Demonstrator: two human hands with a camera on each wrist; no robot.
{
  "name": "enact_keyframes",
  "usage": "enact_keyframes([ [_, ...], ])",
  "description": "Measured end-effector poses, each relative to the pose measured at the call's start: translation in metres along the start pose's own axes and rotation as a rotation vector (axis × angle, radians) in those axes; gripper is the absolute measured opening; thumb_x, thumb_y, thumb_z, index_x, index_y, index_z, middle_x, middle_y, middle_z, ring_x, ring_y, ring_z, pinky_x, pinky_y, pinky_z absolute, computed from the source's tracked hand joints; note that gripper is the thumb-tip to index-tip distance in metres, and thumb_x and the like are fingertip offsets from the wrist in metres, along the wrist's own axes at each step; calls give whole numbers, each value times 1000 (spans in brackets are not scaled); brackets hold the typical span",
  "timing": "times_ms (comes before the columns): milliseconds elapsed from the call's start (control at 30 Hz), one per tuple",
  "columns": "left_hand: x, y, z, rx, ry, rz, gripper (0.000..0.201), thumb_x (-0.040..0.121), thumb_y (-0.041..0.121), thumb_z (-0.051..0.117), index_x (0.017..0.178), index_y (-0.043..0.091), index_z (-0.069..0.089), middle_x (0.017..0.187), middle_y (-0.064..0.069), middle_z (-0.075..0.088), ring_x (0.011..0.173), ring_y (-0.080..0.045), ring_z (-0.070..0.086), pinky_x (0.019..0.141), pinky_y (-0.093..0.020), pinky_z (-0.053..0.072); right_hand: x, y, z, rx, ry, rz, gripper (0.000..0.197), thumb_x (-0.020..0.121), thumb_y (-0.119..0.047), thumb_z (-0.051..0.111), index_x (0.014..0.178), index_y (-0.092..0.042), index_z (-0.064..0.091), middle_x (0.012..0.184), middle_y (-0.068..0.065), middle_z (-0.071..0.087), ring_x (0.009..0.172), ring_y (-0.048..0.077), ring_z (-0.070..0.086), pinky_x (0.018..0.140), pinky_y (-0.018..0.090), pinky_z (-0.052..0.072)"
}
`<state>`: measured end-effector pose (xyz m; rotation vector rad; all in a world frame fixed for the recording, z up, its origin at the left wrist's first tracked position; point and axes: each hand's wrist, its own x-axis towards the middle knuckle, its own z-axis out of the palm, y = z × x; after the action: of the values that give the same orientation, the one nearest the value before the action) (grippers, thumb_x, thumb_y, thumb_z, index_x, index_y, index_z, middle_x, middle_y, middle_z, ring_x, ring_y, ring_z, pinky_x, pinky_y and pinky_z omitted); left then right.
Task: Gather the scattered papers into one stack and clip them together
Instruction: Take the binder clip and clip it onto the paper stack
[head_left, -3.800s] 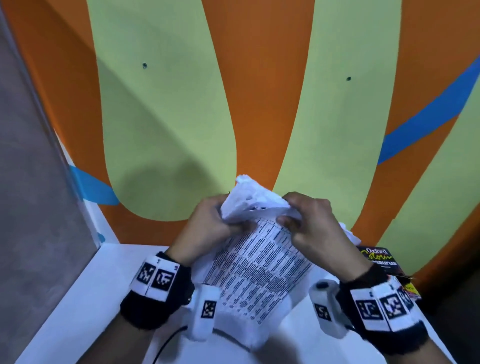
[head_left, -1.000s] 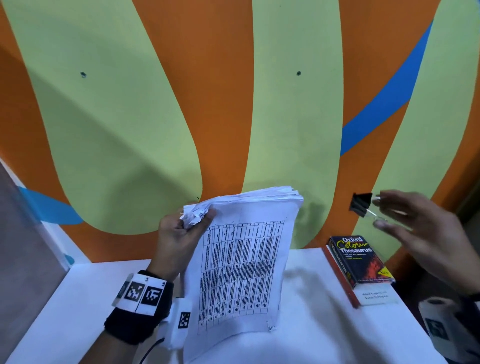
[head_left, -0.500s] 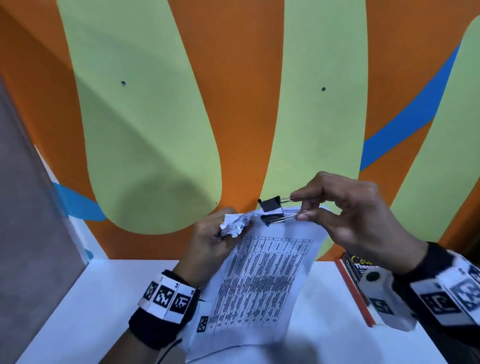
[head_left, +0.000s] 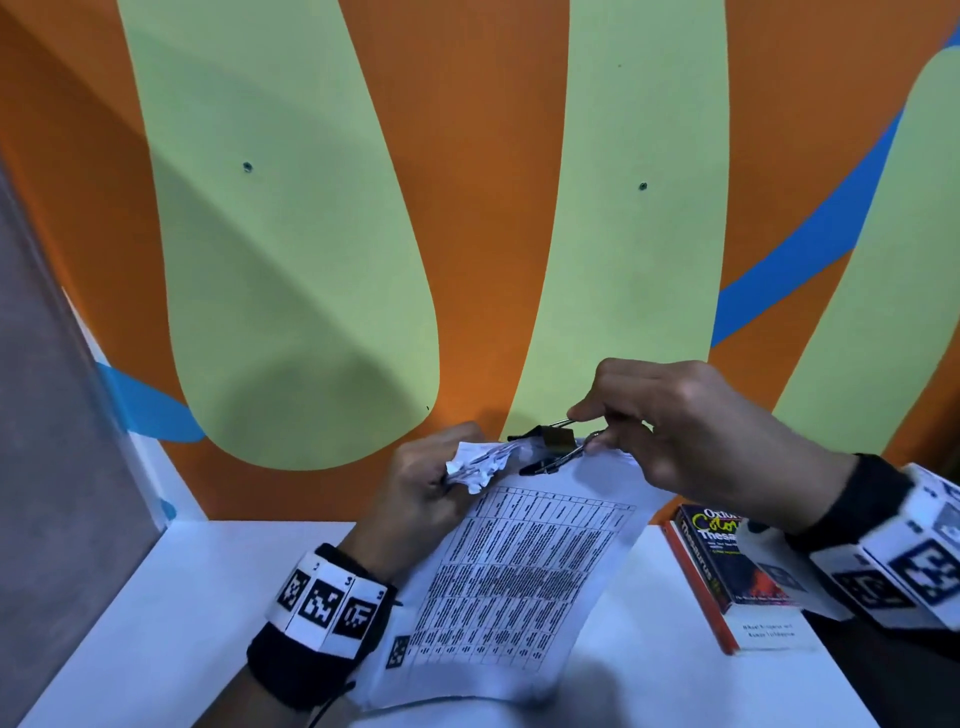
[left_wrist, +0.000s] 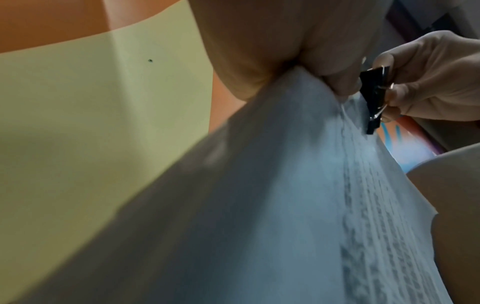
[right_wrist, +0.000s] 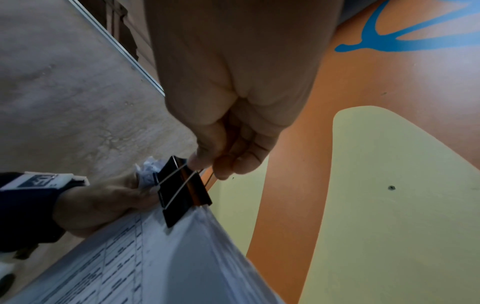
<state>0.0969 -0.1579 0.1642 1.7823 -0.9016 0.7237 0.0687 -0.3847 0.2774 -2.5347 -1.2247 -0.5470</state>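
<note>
A stack of printed papers (head_left: 519, 571) stands on edge on the white table (head_left: 182, 597), tilted toward me. My left hand (head_left: 421, 483) grips its crumpled top left corner (head_left: 475, 462). My right hand (head_left: 587, 426) pinches the wire handles of a black binder clip (head_left: 548, 447), whose mouth straddles the stack's top edge just right of that corner. In the right wrist view the binder clip (right_wrist: 182, 187) sits over the top edge of the papers (right_wrist: 155, 257), beside my left hand (right_wrist: 103, 203). The left wrist view shows the papers (left_wrist: 285, 195) from behind and the clip (left_wrist: 374, 100).
A dark thesaurus book (head_left: 727, 566) lies on the table at the right, on top of another white-covered book (head_left: 769, 631). An orange, green and blue painted wall (head_left: 467, 208) rises right behind the table. A grey panel (head_left: 52, 467) borders the left side.
My right hand brought the binder clip from the far right over to the top edge of the stack, and its mouth now sits over the papers. The left hand keeps its hold on the crumpled corner.
</note>
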Motion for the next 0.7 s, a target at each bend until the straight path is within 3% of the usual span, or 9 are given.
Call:
enact_keyframes([
  [100, -1, -1, 2, 22, -24, 12, 20, 86, 8, 66, 68, 14, 61, 69, 8, 50, 51, -18, 46, 45, -30, 37, 3, -5, -5, -66, -64, 31, 10, 80, -3, 67, 89, -8, 66, 83, 0, 64, 62, 18, 58, 55, 28, 45],
  [167, -2, -2, 2, 32, -36, 20, 21, 85, 1, 67, 69, 13, 61, 69, 7, 53, 52, -19, 48, 46, -31, 39, 7, -8, -6, -107, -102, 44, 13, 79, 1, 67, 89, -8, 65, 85, 3, 65, 66, 24, 60, 56, 37, 47],
  [300, -4, -3, 3, 70, -48, 48, 24, 75, -17, 69, 64, 4, 63, 66, 0, 55, 52, -21, 50, 46, -37, 39, 11, -16, -10, -170, -163, 87, 17, 80, 1, 65, 94, -9, 64, 90, 5, 65, 76, 28, 63, 60, 37, 47],
  [400, -6, -4, 3, 89, -45, 78, 33, 71, -23, 68, 70, 10, 65, 69, 6, 55, 54, -19, 52, 46, -32, 41, 14, -22, -11, -210, -219, 102, 22, 80, -1, 65, 100, -10, 64, 96, 5, 65, 80, 30, 64, 61, 38, 48],
  [567, -6, -2, 1, 98, -13, 74, 37, 79, -10, 69, 77, 26, 61, 74, 25, 47, 54, -10, 46, 47, -23, 35, 18, -29, -10, -362, -333, 168, 35, 82, -28, 70, 112, -13, 60, 102, 2, 57, 84, 26, 60, 63, 35, 44],
  [700, -5, 1, -4, 70, 32, 71, 32, 88, 15, 63, 71, 37, 47, 70, 25, 41, 54, -2, 39, 54, -13, 29, 16, -23, -6, -248, -374, 186, 52, 83, -40, 67, 127, -14, 54, 119, 2, 56, 104, 23, 58, 85, 37, 49],
])
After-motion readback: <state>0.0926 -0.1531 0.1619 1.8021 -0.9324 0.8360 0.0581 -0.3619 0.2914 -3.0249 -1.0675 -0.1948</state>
